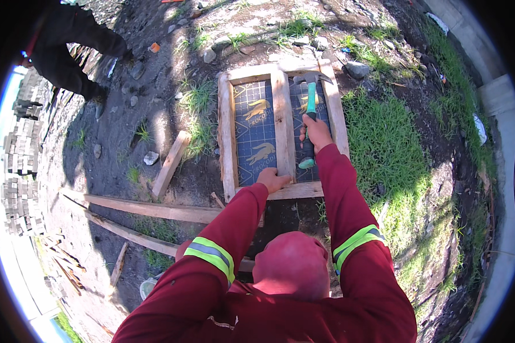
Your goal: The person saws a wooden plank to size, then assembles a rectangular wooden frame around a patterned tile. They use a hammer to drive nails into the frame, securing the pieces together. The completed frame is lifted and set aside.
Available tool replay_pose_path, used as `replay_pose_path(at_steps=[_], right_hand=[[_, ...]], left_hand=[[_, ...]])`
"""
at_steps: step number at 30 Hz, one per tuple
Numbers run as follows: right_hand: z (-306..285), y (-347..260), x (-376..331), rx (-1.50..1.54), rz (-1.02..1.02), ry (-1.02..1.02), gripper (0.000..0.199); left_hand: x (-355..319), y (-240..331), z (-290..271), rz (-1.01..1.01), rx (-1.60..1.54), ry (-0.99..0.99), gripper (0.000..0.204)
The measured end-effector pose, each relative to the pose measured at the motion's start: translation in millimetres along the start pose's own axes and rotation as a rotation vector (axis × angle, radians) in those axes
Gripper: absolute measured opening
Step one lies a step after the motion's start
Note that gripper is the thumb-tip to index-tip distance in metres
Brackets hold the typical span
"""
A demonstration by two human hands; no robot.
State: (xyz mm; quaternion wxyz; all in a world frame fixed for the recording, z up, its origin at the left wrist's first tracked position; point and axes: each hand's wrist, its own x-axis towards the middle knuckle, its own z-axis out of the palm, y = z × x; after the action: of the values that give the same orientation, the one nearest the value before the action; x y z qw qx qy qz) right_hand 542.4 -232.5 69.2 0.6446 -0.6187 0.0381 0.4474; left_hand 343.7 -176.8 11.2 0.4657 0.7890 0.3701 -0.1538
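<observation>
A rectangular wooden frame [228,137] with a middle bar [282,117] lies on the ground, backed by a dark blue panel [256,134] with a grid and yellow figures. My right hand [317,131] is closed round the dark grip of a claw hammer [311,97] with a green handle. The hammer's metal head is over the far right part of the frame. Closed on the near end of the middle bar, where it meets the near rail, is my left hand [273,179]. Any small thing between its fingers is too small to make out.
Long wooden strips [137,207] and a short board [171,164] lie to the left. Grass [383,137] grows at the right, before a concrete wall [500,108]. Stones [357,70] dot the far ground. Another person's legs [77,46] show at the far left, near stacked blocks [22,148].
</observation>
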Motion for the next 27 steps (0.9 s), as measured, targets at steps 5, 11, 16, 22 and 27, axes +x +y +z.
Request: replay_pose_path(at_steps=[5, 11, 16, 22, 27], right_hand=[[0, 1, -34, 0.158, -0.309, 0.128, 0.022], [29, 27, -33, -0.204, -0.174, 0.106, 0.022], [0, 32, -53, -0.217, -0.129, 0.029, 0.023], [-32, -3, -121, -0.135, -0.534, 0.087, 0.026], [-33, 48, -153, -0.115, -0.646, 0.138, 0.025]], left_hand=[[6, -10, 3, 0.024, -0.126, -0.057, 0.059], [-3, 19, -16, -0.092, 0.097, -0.127, 0.065], [-49, 30, -17, -0.134, 0.528, 0.490, 0.097], [-56, -59, -73, -0.491, 0.231, 0.436, 0.094], [-36, -100, -82, -0.440, 0.217, 0.182, 0.082]])
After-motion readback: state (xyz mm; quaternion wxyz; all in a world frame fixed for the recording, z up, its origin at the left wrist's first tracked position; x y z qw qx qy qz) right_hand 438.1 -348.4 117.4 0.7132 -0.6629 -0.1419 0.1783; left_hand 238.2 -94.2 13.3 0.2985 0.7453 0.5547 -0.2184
